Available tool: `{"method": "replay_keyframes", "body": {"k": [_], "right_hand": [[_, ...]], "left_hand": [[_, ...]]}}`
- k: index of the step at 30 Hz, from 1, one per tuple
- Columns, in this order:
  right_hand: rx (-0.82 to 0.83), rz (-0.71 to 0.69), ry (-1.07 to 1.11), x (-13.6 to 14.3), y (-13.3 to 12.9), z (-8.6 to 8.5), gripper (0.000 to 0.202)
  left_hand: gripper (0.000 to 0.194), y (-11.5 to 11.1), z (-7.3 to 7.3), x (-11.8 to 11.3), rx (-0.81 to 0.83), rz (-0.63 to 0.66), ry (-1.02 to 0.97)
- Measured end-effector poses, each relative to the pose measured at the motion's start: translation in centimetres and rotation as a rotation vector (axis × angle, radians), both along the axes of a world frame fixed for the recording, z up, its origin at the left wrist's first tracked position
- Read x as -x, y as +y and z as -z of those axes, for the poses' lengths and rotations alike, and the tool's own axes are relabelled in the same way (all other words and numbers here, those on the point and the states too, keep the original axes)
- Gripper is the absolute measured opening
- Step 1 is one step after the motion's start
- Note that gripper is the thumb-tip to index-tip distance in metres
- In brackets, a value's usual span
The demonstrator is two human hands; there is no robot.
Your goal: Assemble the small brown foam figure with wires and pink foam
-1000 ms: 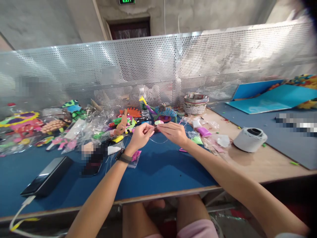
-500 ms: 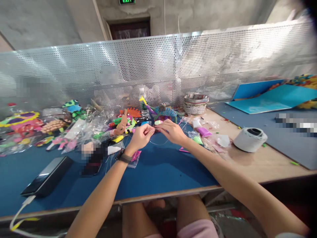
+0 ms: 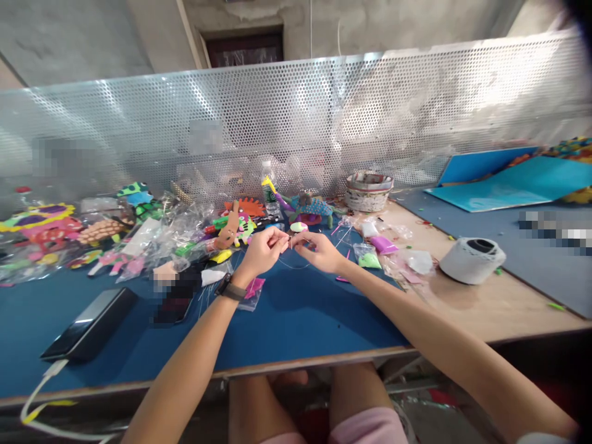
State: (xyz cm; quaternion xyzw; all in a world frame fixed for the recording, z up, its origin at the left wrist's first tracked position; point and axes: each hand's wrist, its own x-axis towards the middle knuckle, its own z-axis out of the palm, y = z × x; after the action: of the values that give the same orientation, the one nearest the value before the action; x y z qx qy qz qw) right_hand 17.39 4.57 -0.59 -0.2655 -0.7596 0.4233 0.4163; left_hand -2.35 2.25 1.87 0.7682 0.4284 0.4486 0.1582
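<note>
Above the blue table, my left hand (image 3: 264, 251) is closed in a pinch, with a dark watch on its wrist. Facing it, fingertip to fingertip, my right hand (image 3: 321, 251) is also pinched, its fingers curled. A thin pale wire (image 3: 296, 267) hangs in a shallow loop between the two hands. Something small and dark shows where the fingertips meet, too small to make out. Just behind the hands lie a white and green oval thing (image 3: 298, 227) and a brown clay figure (image 3: 230, 228). A bag of pink clay (image 3: 253, 291) rests below my left wrist.
Clay animals in plastic bags (image 3: 106, 231) crowd the left. A power bank-like black block (image 3: 92, 324) with a cable lies front left. Toward the right are a woven basket (image 3: 369, 192), purple clay packet (image 3: 383, 245), white roll (image 3: 472, 261) and blue folder (image 3: 499, 185). A perforated metal screen (image 3: 277, 117) stands behind.
My right hand has turned and lowered its fingers slightly, showing more of the gap between the fingertips. My left hand stays pinched in nearly the same place. The view has tilted down a little.
</note>
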Motion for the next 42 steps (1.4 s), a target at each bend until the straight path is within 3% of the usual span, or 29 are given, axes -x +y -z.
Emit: {"method": "replay_keyframes", "body": {"k": [4, 8, 11, 14, 17, 20, 23, 26, 29, 35, 42], "right_hand": [[-0.470, 0.226, -0.140, -0.6, -0.2, -0.2, 0.029], [-0.591, 0.293, -0.199, -1.1, -0.1, -0.4, 0.028], [-0.431, 0.307, -0.145, -0.9, 0.1, -0.4, 0.037], [-0.088, 0.264, 0.031, -0.3, 0.6, -0.1, 0.057], [0.208, 0.196, 0.151, 0.2, 1.1, 0.1, 0.057], [0.320, 0.201, 0.194, 0.3, 1.0, -0.1, 0.057], [0.110, 0.292, 0.177, 0.0, 0.2, -0.5, 0.059], [-0.327, 0.418, 0.041, -0.7, -0.5, -0.6, 0.041], [-0.604, 0.391, -0.086, -1.5, -0.2, -0.3, 0.026], [-0.712, 0.262, -0.257, -2.6, 1.0, 0.1, 0.028], [-0.772, 0.325, -0.286, -2.1, 1.3, 0.6, 0.035]], "left_hand": [[0.025, 0.2, 0.2, 0.2, 0.048, 0.045, -0.034], [0.025, 0.2, 0.5, 0.1, 0.067, 0.065, -0.030], [0.026, -0.1, 0.5, -0.1, 0.063, 0.069, 0.000], [0.026, -0.3, 0.4, -0.5, 0.053, 0.089, 0.026], [0.025, -0.4, 0.4, -0.8, 0.043, 0.096, 0.050], [0.025, -0.3, 0.6, -0.8, 0.042, 0.098, 0.049], [0.026, -0.1, 0.6, -0.5, 0.056, 0.089, -0.005], [0.027, 0.1, 0.4, -0.1, 0.095, 0.084, -0.087], [0.029, 0.3, 0.3, 0.1, 0.121, 0.085, -0.155], [0.030, 0.2, 0.2, -0.1, 0.158, 0.115, -0.176], [0.027, -0.2, -0.1, -0.2, 0.096, 0.090, -0.100]]}}
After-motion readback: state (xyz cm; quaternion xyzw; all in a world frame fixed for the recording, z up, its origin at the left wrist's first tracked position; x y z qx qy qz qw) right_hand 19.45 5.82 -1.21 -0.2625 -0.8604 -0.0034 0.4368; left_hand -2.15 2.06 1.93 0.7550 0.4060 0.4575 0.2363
